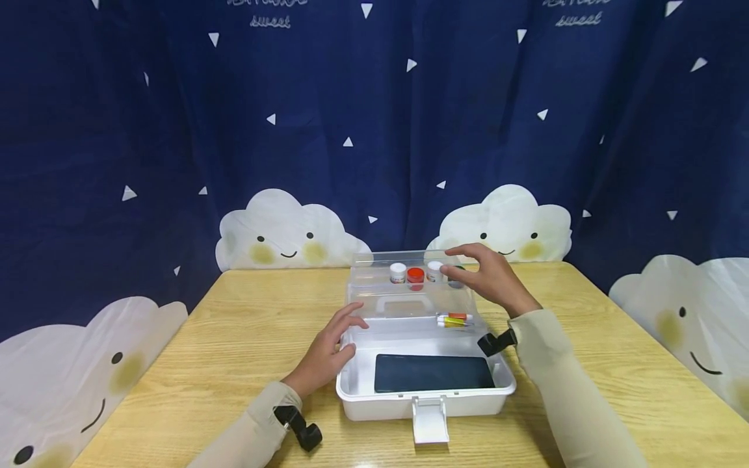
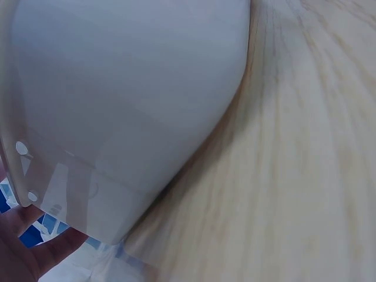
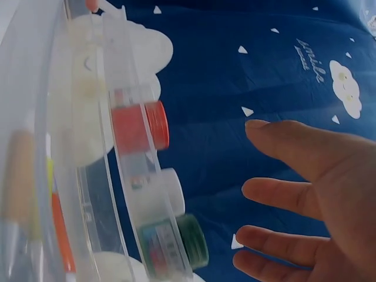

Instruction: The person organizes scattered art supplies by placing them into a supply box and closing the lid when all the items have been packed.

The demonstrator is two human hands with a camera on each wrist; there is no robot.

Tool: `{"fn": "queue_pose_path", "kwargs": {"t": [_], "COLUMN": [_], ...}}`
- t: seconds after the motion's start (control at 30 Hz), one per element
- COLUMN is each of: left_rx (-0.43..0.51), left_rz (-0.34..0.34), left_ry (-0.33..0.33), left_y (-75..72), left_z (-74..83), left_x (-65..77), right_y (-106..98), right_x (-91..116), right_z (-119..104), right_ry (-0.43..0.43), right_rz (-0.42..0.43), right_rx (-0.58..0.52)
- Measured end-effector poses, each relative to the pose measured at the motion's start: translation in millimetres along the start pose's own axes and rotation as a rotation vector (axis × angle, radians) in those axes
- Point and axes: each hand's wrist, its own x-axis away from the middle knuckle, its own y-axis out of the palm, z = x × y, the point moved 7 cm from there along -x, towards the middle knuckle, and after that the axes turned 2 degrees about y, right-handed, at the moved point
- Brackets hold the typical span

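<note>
A white storage box (image 1: 383,408) stands with its clear trays raised at the back. In the top tray (image 1: 371,274) is a row of small screw-top jars: a white jar (image 1: 398,273), a red jar (image 1: 415,275), another white jar (image 1: 435,270) and a green jar (image 3: 194,241). My right hand (image 1: 494,276) hovers over the row's right end, near the green jar, fingers spread and holding nothing. My left hand (image 1: 328,354) is at the box's left side, its fingers loosely bent near the rim and trays. In the left wrist view, the box's outer wall (image 2: 129,106) covers much of that hand.
Small red and yellow tubes (image 1: 453,320) lie in the lower clear tray. A dark flat rectangular object (image 1: 433,374) is in the box's base. The front latch (image 1: 430,422) hangs down over the wooden table (image 1: 246,325). Behind is a dark blue curtain (image 1: 374,97) with clouds.
</note>
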Motion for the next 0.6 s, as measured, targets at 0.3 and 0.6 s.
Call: {"fn": "queue_pose_path", "kwargs": {"t": [0.3,0.6], "left_rx": [-0.024,-0.084], "left_rz": [0.001,0.003], "left_ry": [0.019,0.046], "left_y": [-1.6,-3.3], "left_z": [-3.5,0.8], "left_x": [2.4,-1.3], "right_y": [-6,-11], "right_x": [2,4], "right_z": [11,17], "right_ry": [0.029,0.039], "right_rz": [-0.012,-0.01], "right_rx": [0.007,0.002]}}
